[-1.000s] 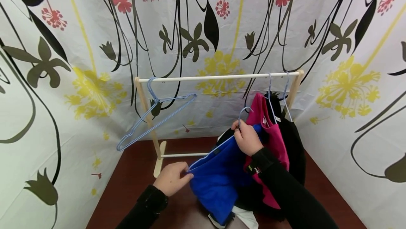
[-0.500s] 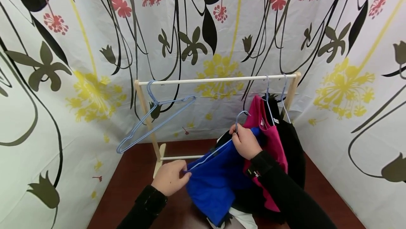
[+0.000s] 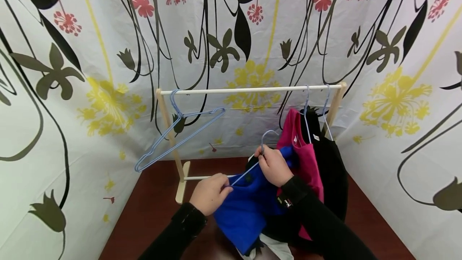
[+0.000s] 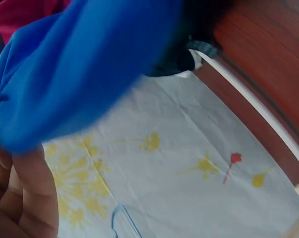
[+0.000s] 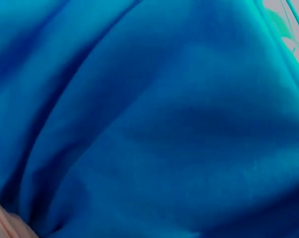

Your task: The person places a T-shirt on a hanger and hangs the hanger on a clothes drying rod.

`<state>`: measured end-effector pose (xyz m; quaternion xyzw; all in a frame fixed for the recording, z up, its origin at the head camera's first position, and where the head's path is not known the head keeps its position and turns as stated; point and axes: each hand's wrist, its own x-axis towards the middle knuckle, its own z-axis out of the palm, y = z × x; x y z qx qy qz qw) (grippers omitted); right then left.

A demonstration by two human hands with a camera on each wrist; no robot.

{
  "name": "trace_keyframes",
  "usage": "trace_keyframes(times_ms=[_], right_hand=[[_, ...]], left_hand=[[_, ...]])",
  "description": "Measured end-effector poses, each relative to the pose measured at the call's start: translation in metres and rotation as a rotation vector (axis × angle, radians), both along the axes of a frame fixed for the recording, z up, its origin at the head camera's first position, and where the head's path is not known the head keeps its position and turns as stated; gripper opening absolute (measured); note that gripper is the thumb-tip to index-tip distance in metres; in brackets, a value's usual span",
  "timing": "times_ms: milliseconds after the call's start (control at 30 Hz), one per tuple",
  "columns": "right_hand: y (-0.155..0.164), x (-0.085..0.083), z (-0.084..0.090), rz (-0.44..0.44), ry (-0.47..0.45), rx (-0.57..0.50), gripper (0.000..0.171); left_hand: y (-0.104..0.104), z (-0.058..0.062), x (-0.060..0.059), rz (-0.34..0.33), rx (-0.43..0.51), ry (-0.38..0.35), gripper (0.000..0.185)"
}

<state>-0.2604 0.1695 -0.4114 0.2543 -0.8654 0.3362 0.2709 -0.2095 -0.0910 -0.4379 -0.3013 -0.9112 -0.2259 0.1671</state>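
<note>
A blue garment point(image 3: 242, 212) with a dark label inside its opening hangs between my hands. My right hand point(image 3: 275, 166) grips a light-blue hanger point(image 3: 266, 132) below its hook, which stands free in front of the rack. One hanger arm slopes down-left along the garment's opening. At that lower end, my left hand point(image 3: 211, 194) pinches the garment's edge between thumb and fingers. In the left wrist view, bunched blue cloth point(image 4: 80, 79) lies over the fingers point(image 4: 35, 178). Blue folds fill most of the right wrist view, with only a bit of hand showing.
A wooden rack point(image 3: 234, 90) stands on the dark red table point(image 3: 144, 212). Light-blue hangers point(image 3: 180, 140) hang at its left end. To the right hang a pink garment point(image 3: 306, 160) and a black garment point(image 3: 333, 176). White cloth point(image 3: 276, 248) lies underneath. Flowered cloth point(image 3: 202, 132) surrounds everything.
My left hand has moved right and slightly up with the garment's edge. The right hand and hanger have shifted a little left and down, bringing the hands closer together.
</note>
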Motion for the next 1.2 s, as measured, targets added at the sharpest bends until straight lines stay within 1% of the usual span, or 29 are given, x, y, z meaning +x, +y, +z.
trace_keyframes(times_ms=[133,267,467,567,633,733,800,867,933,1000,1033,1100,1200], right_hand=[[-0.005,0.001,-0.004,0.021,0.004,0.018,0.019],[-0.009,0.004,-0.006,0.047,-0.009,0.028,0.019],[-0.011,0.007,-0.006,0.066,0.008,0.023,0.020],[-0.011,0.008,-0.007,0.067,0.002,0.023,0.021],[-0.011,0.008,-0.008,0.068,-0.013,0.023,0.021],[-0.011,0.009,-0.010,0.069,-0.030,0.024,0.020],[-0.011,0.009,-0.010,0.073,-0.031,0.018,0.019],[-0.011,0.010,-0.010,0.074,-0.020,0.008,0.018],[-0.011,0.011,-0.010,0.068,-0.007,-0.002,0.017],[-0.012,0.012,-0.011,0.061,-0.002,-0.009,0.017],[-0.012,0.012,-0.012,0.058,0.000,-0.010,0.017],[-0.012,0.012,-0.014,0.049,-0.001,-0.012,0.016],[-0.012,0.011,-0.020,0.034,0.000,-0.014,0.015]], left_hand=[[0.013,0.003,0.000,-0.007,0.023,-0.034,0.021],[0.023,0.005,0.000,0.007,0.034,-0.075,0.021],[0.032,0.010,-0.003,0.020,0.040,-0.078,0.021],[0.035,0.013,-0.004,0.008,0.054,-0.097,0.016],[0.034,0.014,-0.004,-0.007,0.082,-0.154,0.015],[0.028,0.014,-0.003,-0.013,0.140,-0.267,0.035],[0.022,0.014,-0.003,0.008,0.173,-0.323,0.046],[0.016,0.012,-0.003,0.032,0.162,-0.347,0.046],[0.011,0.009,-0.003,0.032,0.127,-0.363,0.034],[0.009,0.003,-0.003,0.009,0.090,-0.378,0.019],[0.008,0.000,-0.002,-0.010,0.084,-0.384,0.016],[0.009,-0.006,-0.001,-0.039,0.100,-0.381,0.019],[0.011,-0.012,0.002,-0.039,0.169,-0.351,0.024]])
